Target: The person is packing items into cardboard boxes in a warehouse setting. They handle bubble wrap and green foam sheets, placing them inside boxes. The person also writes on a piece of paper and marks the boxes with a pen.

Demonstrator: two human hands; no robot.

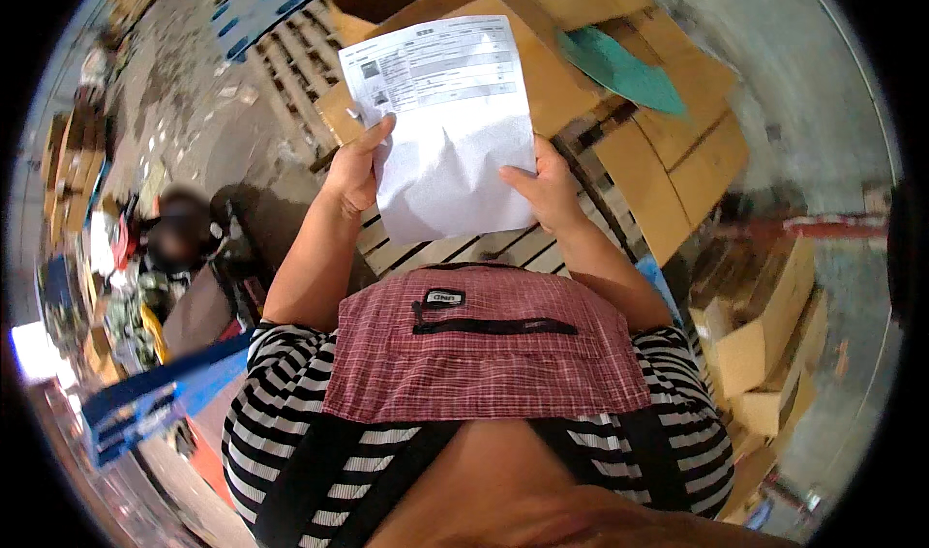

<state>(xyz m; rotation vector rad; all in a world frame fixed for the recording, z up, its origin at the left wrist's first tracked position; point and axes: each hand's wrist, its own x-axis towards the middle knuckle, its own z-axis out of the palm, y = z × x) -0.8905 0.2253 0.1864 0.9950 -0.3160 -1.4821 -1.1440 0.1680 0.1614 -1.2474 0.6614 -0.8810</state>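
A white printed sheet of paper (pixel 450 151) is held up in front of my chest, with a table of text and two small pictures on its upper half. My left hand (pixel 360 168) grips its left edge, thumb on the front and fingers hidden behind. On the opposite edge my right hand (pixel 547 185) pinches the paper the same way. The sheet is slightly creased and bowed through its lower half. Below it a red checked bag (pixel 489 355) with a black zip hangs across my chest.
Flattened cardboard boxes (pixel 668 156) lie on a wooden pallet (pixel 295 69) beyond the sheet, with a green piece (pixel 624 69) among them. Open cardboard boxes (pixel 750 325) stand at right. A blue pallet (pixel 271 6) lies far left. At left, a person (pixel 179 229) is near piled goods.
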